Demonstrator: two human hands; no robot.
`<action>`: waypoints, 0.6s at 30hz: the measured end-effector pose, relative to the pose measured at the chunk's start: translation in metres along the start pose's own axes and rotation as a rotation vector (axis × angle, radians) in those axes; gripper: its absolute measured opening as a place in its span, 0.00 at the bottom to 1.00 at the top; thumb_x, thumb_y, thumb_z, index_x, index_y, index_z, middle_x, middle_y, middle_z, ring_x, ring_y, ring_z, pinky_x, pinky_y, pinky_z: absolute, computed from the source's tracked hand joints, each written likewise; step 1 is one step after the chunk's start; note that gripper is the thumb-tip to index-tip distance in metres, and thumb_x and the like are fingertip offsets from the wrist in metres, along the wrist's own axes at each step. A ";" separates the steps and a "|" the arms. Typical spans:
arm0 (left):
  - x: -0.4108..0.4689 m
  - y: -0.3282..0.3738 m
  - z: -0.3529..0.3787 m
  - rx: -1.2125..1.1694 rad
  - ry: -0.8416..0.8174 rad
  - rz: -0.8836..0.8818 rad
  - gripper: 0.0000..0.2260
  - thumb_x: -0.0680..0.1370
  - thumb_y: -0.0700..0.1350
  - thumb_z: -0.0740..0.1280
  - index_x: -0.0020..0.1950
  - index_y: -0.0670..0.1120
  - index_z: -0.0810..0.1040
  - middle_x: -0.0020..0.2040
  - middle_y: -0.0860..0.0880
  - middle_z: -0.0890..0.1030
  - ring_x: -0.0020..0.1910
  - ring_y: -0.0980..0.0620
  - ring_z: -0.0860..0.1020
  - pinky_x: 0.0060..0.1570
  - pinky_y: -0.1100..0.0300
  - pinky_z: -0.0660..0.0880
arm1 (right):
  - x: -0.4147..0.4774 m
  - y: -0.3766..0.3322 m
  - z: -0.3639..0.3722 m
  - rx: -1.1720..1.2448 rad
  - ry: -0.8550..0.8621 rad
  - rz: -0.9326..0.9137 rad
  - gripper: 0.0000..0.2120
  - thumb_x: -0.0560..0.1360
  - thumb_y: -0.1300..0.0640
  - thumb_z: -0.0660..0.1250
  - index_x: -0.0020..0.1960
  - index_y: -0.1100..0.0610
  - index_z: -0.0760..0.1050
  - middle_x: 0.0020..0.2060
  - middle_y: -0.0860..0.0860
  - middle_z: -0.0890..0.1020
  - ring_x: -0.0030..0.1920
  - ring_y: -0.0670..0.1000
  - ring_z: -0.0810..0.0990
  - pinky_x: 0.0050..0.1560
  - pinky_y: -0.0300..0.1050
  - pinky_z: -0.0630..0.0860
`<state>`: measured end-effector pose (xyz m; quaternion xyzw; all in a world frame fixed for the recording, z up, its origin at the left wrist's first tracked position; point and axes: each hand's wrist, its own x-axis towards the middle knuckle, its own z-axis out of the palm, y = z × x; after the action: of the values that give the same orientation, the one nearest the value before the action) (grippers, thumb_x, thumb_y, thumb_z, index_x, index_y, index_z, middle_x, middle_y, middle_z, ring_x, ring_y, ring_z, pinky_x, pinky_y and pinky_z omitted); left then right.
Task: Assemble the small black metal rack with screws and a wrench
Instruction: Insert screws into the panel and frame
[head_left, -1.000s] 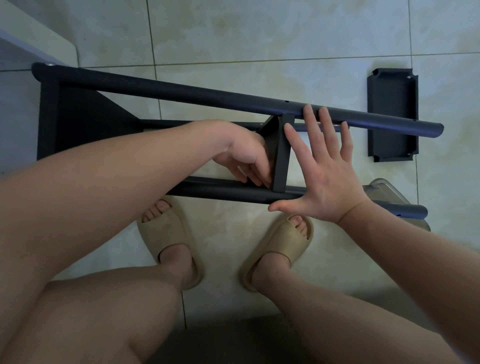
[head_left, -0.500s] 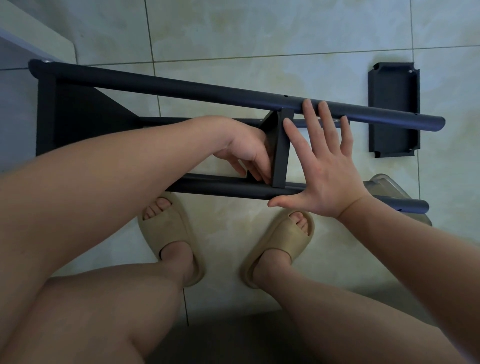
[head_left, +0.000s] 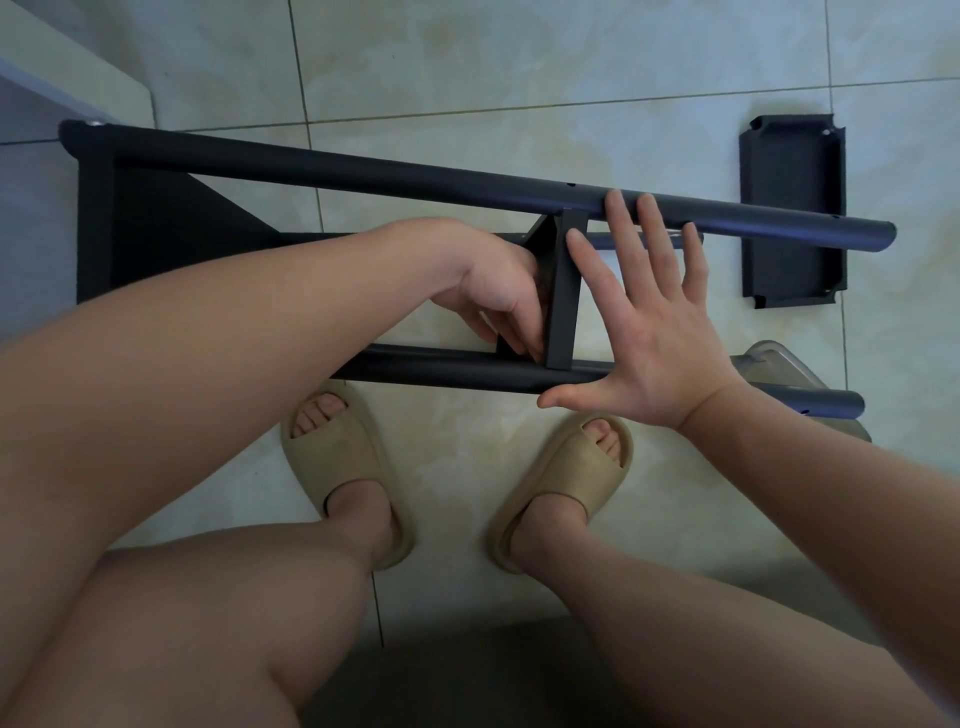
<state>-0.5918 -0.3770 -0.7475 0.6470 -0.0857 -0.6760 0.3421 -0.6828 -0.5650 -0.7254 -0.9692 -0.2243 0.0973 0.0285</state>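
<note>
Spanning round matte tubes (head_left: 363, 173), flat shelf (head_left: 563, 301).

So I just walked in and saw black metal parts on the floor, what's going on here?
A seated person is assembling a black rack lying sideways on the tiles. The left hand works where the middle shelf meets the near tube; what its fingers hold is hidden. The right hand, open, braces flat against that shelf. A spare shelf panel lies loose nearby.

Pale tiled floor (head_left: 467, 78) bears the black rack frame (head_left: 363, 171), a loose black tray (head_left: 792, 213), a clear container (head_left: 779, 364) and two beige slippers (head_left: 343, 467)
</note>
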 end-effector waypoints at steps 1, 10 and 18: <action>0.000 -0.001 0.000 -0.019 -0.008 -0.005 0.07 0.74 0.38 0.73 0.47 0.49 0.84 0.47 0.51 0.87 0.47 0.57 0.84 0.60 0.55 0.75 | 0.000 0.000 0.000 0.001 0.001 -0.001 0.62 0.64 0.15 0.54 0.83 0.57 0.53 0.81 0.64 0.51 0.81 0.67 0.47 0.75 0.74 0.46; 0.003 -0.003 0.003 0.000 0.003 -0.040 0.04 0.77 0.43 0.72 0.50 0.49 0.83 0.44 0.53 0.87 0.48 0.54 0.84 0.62 0.52 0.76 | -0.001 0.000 0.000 -0.003 0.003 0.000 0.62 0.64 0.15 0.55 0.83 0.58 0.54 0.81 0.64 0.51 0.81 0.67 0.48 0.75 0.75 0.47; 0.001 -0.004 -0.001 0.015 -0.023 -0.049 0.06 0.75 0.40 0.73 0.46 0.50 0.84 0.46 0.52 0.87 0.50 0.54 0.84 0.59 0.53 0.75 | 0.000 0.000 0.000 0.002 0.007 0.002 0.62 0.64 0.15 0.55 0.83 0.58 0.54 0.81 0.64 0.51 0.81 0.67 0.47 0.75 0.75 0.46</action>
<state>-0.5920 -0.3739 -0.7506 0.6437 -0.0789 -0.6910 0.3193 -0.6831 -0.5651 -0.7250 -0.9698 -0.2232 0.0939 0.0302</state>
